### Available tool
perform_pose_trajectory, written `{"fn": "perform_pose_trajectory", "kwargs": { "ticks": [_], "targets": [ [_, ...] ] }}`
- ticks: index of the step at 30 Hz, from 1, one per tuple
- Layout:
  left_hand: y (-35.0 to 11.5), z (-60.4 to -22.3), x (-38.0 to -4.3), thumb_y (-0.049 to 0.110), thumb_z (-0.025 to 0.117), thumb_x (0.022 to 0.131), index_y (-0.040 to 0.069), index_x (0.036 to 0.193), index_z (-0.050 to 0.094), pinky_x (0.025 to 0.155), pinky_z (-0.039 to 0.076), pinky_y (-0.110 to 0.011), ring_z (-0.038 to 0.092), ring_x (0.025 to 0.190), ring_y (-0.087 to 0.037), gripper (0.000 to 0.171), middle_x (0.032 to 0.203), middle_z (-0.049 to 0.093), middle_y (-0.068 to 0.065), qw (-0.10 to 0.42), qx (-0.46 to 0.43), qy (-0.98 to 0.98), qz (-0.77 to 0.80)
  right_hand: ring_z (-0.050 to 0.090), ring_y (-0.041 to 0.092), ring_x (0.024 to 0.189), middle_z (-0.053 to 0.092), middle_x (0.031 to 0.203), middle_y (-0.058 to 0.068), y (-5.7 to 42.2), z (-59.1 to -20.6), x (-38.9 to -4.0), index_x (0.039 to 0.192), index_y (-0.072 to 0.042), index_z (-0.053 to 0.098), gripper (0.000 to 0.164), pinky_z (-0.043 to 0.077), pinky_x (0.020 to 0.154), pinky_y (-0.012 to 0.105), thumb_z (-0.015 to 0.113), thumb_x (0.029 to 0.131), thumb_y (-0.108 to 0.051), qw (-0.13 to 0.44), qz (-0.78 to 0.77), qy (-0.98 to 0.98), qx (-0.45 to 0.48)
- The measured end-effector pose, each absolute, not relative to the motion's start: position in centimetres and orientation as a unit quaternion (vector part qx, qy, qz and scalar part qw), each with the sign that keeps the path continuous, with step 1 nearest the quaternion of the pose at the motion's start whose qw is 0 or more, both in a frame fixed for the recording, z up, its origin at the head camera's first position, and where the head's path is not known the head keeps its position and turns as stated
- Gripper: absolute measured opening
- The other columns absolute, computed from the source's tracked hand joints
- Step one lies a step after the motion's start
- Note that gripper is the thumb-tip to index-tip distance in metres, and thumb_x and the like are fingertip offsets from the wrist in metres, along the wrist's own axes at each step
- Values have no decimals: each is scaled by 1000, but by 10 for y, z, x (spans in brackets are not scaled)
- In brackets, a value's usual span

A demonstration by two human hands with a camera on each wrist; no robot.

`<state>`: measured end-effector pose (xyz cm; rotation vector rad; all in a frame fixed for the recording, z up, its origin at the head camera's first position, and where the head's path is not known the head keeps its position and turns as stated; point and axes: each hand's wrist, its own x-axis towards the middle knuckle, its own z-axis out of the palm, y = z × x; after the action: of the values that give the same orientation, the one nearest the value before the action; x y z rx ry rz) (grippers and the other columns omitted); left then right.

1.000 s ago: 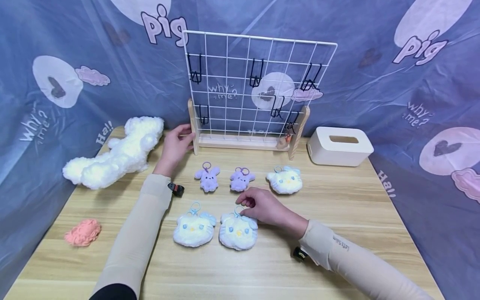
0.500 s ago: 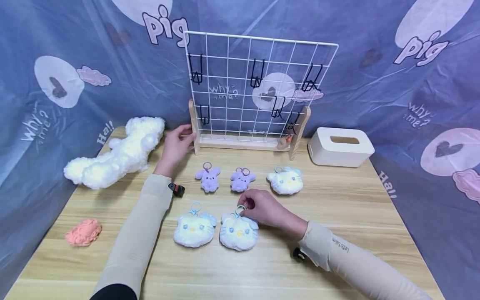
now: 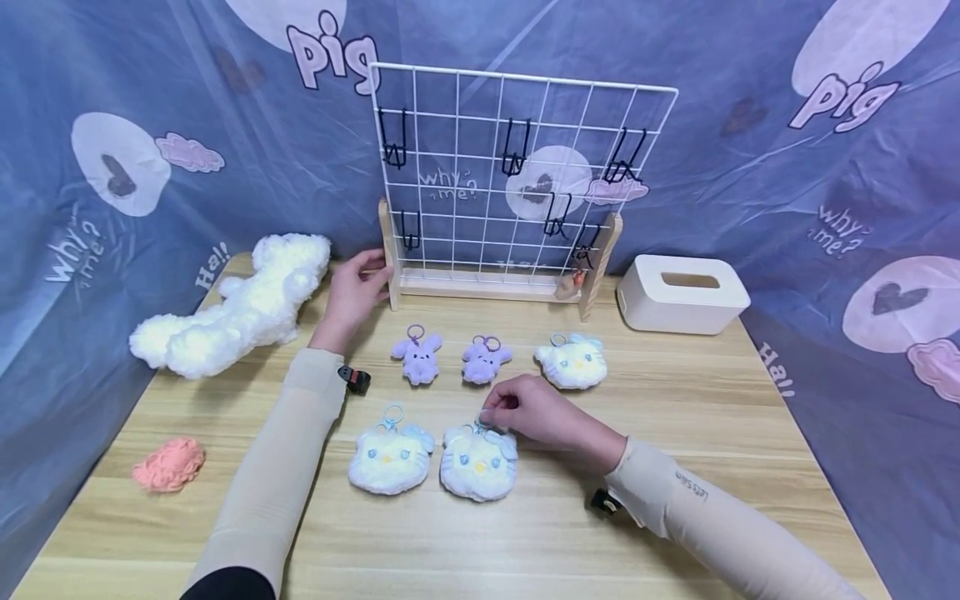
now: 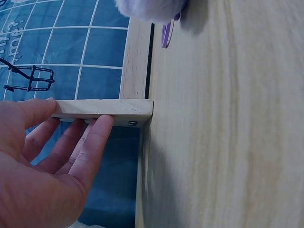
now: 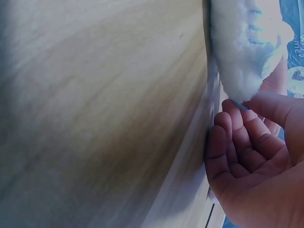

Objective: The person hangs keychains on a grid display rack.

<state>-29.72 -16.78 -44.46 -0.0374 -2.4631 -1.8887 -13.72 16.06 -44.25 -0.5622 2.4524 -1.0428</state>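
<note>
My right hand (image 3: pixel 540 408) pinches the light blue key ring (image 5: pixel 240 105) of a white plush cat-face keychain (image 3: pixel 478 467) between thumb and index finger. The plush lies on the table at front centre; fingers partly cover its ring. At the back, my left hand (image 3: pixel 358 287) holds the left wooden leg (image 4: pixel 104 108) of a white wire grid rack (image 3: pixel 495 120), thumb and fingers at its edge. A matching cat-face keychain (image 3: pixel 390 462) lies just left of the first. Behind them are two purple plush rabbit keychains (image 3: pixel 420 362) (image 3: pixel 483 364) and another white cat-face keychain (image 3: pixel 574 367).
Several black hooks (image 3: pixel 514 150) hang on the grid. A small orange-topped item (image 3: pixel 572 283) sits at its right foot. A white tissue box (image 3: pixel 682 300) stands right, a fluffy white plush (image 3: pixel 240 312) left, and a coral-pink bundle (image 3: pixel 169 465) front left. A printed blue cloth (image 3: pixel 750 192) surrounds the table.
My right hand has shifted slightly, drawing the key ring up and back; the ring is now more hidden by the fingers. The left hand stays at the rack leg.
</note>
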Motion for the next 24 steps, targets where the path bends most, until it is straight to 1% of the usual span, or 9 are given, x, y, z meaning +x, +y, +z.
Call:
{"fn": "perform_pose_trajectory", "kwargs": {
  "ticks": [9,12,18,24],
  "targets": [
    [-169,-446,-297,16,68,113,3,161,56,105,71,-42,70,130,-42,51,154,64,-26,20,-14,-794,-607,66,7,80,76,86,-8,160,-442,-137,100,-21,83,10,56,73,20,77,107,-25,192,-384,882,-193],
    [-168,-446,-298,16,68,113,3,161,56,106,71,-43,69,130,-42,51,154,64,-27,21,-16,-795,-606,67,8,81,78,88,-5,159,-439,-135,102,-20,83,10,57,74,20,77,107,-25,188,-397,879,-184],
    [-167,-444,-298,15,67,113,2,161,56,105,71,-43,70,131,-43,50,154,64,-28,22,-18,-794,-607,70,14,82,80,91,2,158,-431,-134,108,-16,84,11,59,72,21,77,107,-23,178,-428,869,-176],
    [-168,-445,-298,15,67,113,3,161,56,103,72,-40,70,129,-41,50,155,64,-26,19,-13,-796,-605,71,14,83,81,93,0,157,-426,-133,108,-16,84,9,61,72,21,76,107,-21,167,-430,869,-180]
  ]
}}
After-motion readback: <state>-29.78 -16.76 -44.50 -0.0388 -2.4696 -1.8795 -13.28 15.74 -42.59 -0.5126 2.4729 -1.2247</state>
